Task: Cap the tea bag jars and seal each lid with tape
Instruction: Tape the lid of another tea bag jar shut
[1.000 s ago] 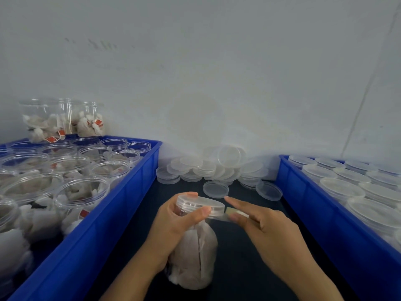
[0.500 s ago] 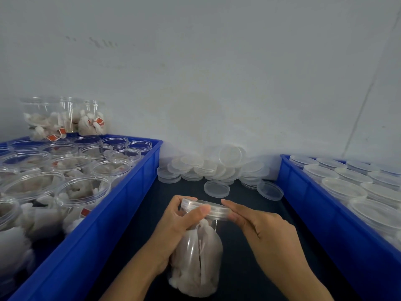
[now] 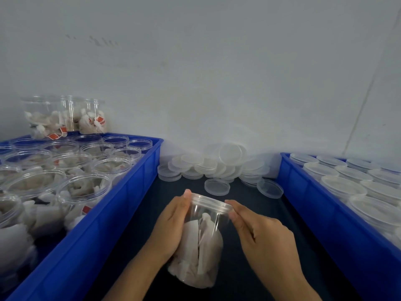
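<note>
Between the two blue bins, over the dark surface [image 3: 134, 246], a clear jar [image 3: 198, 246] of white tea bags is held tilted, its lid [image 3: 211, 203] on and leaning away from the person. The left hand [image 3: 171, 227] wraps the jar's left side, fingers hidden behind it, thumb lying up along the wall to the lid's rim; that grip is clasped round the jar. The right hand [image 3: 263, 237] meets the jar on its right, thumb and forefinger pinching the lid's edge, the other fingers curled underneath. No tape can be made out on the lid.

Left of the jar, the left blue bin [image 3: 112, 213] holds many open jars [image 3: 84, 190] with tea bags inside, some showing red tags. Behind that bin, further jars of tea bags [image 3: 65, 117] stand against the wall. Right of the jar, the right blue bin [image 3: 325, 218] holds capped jars [image 3: 345, 185] in rows. Beyond the jar, against the wall, a heap of loose clear lids [image 3: 217, 164] lies on the surface, two of them nearer and apart from the heap.
</note>
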The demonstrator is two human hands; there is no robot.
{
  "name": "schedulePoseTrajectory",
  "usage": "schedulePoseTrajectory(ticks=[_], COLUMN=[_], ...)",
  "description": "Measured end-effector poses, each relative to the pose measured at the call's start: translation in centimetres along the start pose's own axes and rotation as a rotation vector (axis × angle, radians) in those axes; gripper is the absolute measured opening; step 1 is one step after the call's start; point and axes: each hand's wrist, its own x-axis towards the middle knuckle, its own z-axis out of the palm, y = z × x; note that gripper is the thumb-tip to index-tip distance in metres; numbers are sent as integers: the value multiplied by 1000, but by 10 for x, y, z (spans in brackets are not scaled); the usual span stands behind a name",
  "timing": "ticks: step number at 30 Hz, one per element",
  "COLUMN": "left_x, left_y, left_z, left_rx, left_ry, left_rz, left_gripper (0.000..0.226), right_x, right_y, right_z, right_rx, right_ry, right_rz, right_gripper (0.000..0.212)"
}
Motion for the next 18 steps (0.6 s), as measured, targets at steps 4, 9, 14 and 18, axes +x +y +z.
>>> schedulePoseTrajectory(ticks=[4, 9, 14, 18], left_x=[-5, -13, -12, -7], left_y=[6, 21, 22, 20], left_z=[5, 21, 30, 21], left_rx=[340, 483, 281, 154], left_ry=[290, 328, 201, 191], left_rz=[163, 133, -123, -175], left_gripper=[52, 58, 84, 87], right_x=[-1, -2, -3, -7], right_y=[-3, -10, -21, -20], right_z=[6, 5, 5, 5], right_rx=[59, 52, -16, 47], right_ry=[50, 41, 15, 63], right_rz=[30, 69, 28, -24], right_gripper=[67, 55, 42, 46])
